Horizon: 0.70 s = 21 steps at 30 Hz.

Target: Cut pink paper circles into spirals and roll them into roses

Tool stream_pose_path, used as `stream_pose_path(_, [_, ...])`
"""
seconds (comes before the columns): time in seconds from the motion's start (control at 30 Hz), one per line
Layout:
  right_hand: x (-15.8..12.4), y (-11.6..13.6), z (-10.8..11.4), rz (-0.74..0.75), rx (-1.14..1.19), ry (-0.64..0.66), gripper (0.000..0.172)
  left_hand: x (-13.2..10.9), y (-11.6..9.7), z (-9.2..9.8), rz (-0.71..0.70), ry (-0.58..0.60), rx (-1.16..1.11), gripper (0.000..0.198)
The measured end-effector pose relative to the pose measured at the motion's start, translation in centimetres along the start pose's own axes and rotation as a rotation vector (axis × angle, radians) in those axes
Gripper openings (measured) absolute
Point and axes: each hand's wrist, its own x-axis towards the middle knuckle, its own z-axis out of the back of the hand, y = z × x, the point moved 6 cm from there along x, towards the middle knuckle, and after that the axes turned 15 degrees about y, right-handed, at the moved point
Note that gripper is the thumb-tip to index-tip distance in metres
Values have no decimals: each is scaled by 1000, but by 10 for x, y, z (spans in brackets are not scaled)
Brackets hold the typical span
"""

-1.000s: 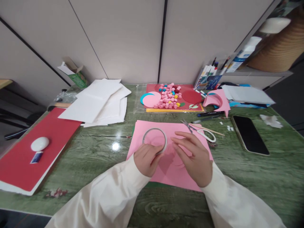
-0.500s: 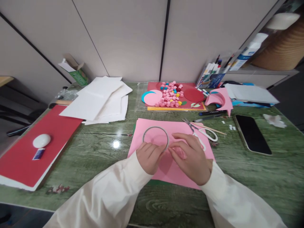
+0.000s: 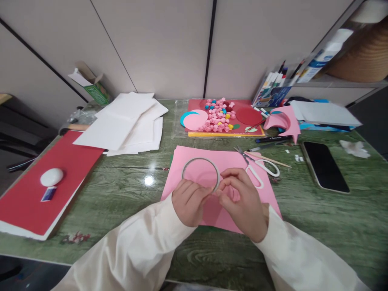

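A thin ring that looks like a narrow roll of tape (image 3: pixel 185 166) stands tilted over a pink sheet of paper (image 3: pixel 178 159). My left hand (image 3: pixel 189 200) is closed around its lower edge, thumb pointing right. At the right edge of the roll, my right hand (image 3: pixel 244 202) has thumb and index fingertips pinched together. Whatever lies between those fingertips is too small to make out. White-handled scissors (image 3: pixel 257 178) lie just beyond my right hand, partly on the pink sheet, beside a thin wooden stick (image 3: pixel 280 162).
Behind the sheet lies a plastic-covered red pack with pink paper balls (image 3: pixel 220 117). White sheets (image 3: pixel 121 121) and a red board (image 3: pixel 69 161) bearing a white round lump (image 3: pixel 51 177) are at left. A phone (image 3: pixel 325 165), pens (image 3: pixel 273 139) and pink scraps (image 3: pixel 291 121) lie at right.
The roll has shifted slightly right and looks larger. My right thumb and index finger have drawn closer together at its edge. The whole view has tilted slightly.
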Motion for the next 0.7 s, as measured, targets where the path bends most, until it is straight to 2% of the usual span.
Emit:
stream_pose_path(0.13, [0,0,0,3,8,-40,10,-2,-5,2,1,-8,-42,17])
stream_pose_path(0.2, [5,-10,5,-7,0,-68,10,-4,-14,5,-21,-22,-57,16])
stream_pose_path(0.27, [10,-26,18,-18,7,-171,7,-4,-20,4,-67,23,-96,20])
stream_pose_path(0.37, [20,-47,36,-23,97,-215,3,-4,0,5,3,-14,-35,15])
stream_pose_path(0.47, [27,-59,33,-66,475,-7,8,-2,50,-2,220,9,170,16])
stream_pose_path(0.53, [26,-59,23,-112,710,151,12,-1,80,-14,339,134,312,16])
stream_pose_path(0.63, [22,-55,14,-150,875,266,15,-2,94,-24,362,178,349,16])
stream_pose_path(0.7, [20,-53,12,-150,880,292,15,-2,87,-25,370,194,332,32])
